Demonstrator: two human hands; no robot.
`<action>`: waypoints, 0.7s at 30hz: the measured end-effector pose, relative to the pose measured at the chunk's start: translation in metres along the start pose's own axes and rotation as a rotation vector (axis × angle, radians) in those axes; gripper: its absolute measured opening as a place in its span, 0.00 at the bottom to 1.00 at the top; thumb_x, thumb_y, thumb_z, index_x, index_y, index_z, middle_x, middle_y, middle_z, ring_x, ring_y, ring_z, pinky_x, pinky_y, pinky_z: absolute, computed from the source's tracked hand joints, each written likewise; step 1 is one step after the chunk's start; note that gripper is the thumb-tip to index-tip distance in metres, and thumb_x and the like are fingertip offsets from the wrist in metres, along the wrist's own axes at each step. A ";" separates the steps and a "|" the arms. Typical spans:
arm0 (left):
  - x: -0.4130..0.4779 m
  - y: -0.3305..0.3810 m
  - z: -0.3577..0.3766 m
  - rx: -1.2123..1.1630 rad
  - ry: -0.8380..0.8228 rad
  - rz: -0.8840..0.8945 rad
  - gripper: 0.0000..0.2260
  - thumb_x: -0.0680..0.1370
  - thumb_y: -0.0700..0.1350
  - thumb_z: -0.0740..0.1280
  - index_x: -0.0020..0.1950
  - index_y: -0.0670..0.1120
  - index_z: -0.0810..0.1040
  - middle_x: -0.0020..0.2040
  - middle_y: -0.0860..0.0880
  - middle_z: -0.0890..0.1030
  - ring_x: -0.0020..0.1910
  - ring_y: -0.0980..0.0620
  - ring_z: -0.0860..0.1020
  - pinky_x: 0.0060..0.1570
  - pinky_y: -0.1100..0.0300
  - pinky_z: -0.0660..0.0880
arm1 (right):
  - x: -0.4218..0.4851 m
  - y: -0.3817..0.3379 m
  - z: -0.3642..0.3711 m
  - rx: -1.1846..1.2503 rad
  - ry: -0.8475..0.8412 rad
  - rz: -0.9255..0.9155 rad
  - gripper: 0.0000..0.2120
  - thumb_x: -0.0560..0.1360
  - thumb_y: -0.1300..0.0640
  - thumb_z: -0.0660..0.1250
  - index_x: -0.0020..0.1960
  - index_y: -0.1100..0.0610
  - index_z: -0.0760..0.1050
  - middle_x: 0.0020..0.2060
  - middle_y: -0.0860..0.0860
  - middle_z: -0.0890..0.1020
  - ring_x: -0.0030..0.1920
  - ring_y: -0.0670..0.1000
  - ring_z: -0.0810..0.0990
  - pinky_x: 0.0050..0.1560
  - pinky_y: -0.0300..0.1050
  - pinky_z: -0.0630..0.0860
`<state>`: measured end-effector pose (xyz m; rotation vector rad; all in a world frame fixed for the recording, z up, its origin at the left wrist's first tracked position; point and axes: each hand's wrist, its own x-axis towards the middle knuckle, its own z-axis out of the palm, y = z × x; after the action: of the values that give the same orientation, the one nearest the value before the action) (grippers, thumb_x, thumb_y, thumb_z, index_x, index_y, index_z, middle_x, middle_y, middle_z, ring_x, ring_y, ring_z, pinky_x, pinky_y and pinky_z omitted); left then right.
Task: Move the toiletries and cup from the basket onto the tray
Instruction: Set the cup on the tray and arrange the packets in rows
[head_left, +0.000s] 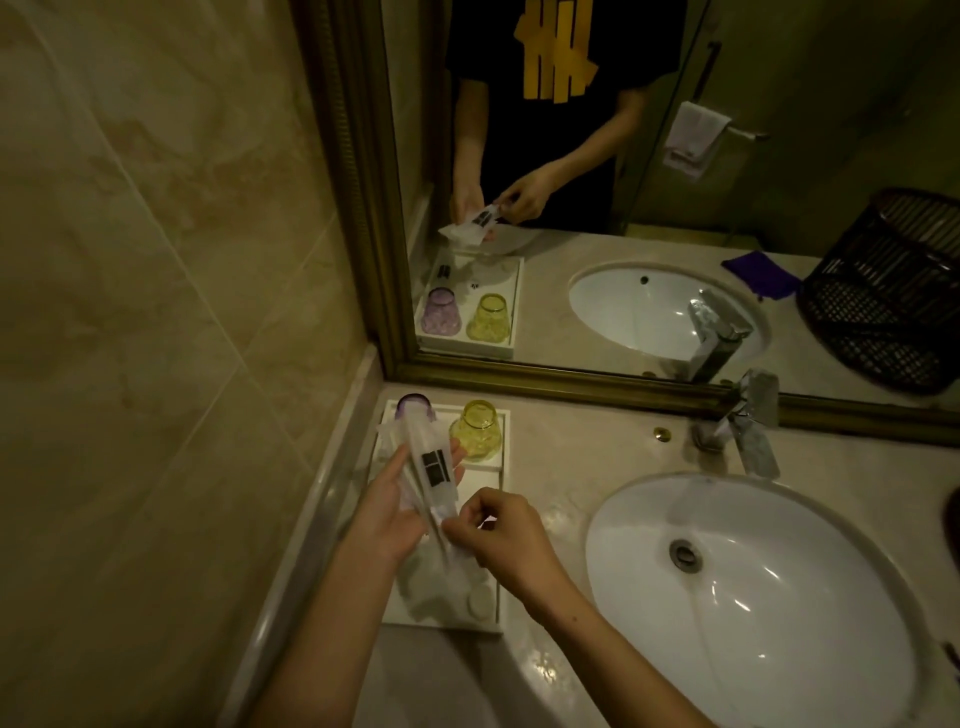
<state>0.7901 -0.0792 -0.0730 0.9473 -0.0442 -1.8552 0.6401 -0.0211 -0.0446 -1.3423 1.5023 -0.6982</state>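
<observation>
A white tray (503, 470) lies on the counter in the corner left of the sink. At its far end stand a purple cup (414, 406) and a yellow cup (477, 428), both upside down. Over the tray's middle I hold long clear toiletry packets (431, 470) with a black label. My left hand (392, 512) supports them from underneath with fingers spread. My right hand (496, 535) pinches their near end. Small white round toiletries (480, 603) lie at the tray's near end. The basket's dark edge (953, 519) shows at the far right.
A white oval sink (753, 597) fills the right side, with a chrome tap (748, 421) behind it. A framed mirror (649, 182) rises behind the counter and reflects the black basket, a purple cloth and a person in a dark shirt. A tiled wall is on the left.
</observation>
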 end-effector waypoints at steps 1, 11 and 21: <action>0.000 0.002 -0.002 -0.004 0.006 0.005 0.21 0.83 0.49 0.60 0.72 0.39 0.71 0.65 0.36 0.78 0.64 0.42 0.78 0.65 0.48 0.71 | -0.002 0.000 0.000 0.040 -0.021 0.020 0.09 0.73 0.51 0.75 0.39 0.53 0.78 0.34 0.49 0.82 0.30 0.44 0.78 0.31 0.43 0.76; -0.007 0.015 -0.030 -0.088 0.091 0.022 0.21 0.82 0.48 0.61 0.72 0.39 0.71 0.52 0.35 0.84 0.46 0.40 0.85 0.47 0.42 0.79 | -0.012 0.034 -0.002 0.050 0.138 0.076 0.10 0.74 0.55 0.75 0.38 0.59 0.80 0.33 0.49 0.83 0.31 0.43 0.80 0.34 0.35 0.74; -0.020 0.026 -0.049 -0.136 0.045 0.067 0.33 0.67 0.43 0.76 0.69 0.34 0.72 0.63 0.32 0.78 0.56 0.38 0.81 0.54 0.42 0.78 | 0.021 0.078 0.048 -0.464 -0.040 0.053 0.16 0.77 0.61 0.67 0.33 0.49 0.70 0.32 0.43 0.76 0.33 0.43 0.76 0.35 0.31 0.74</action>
<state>0.8439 -0.0585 -0.0839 0.8824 0.0767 -1.7513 0.6543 -0.0145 -0.1376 -1.6387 1.7262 -0.2916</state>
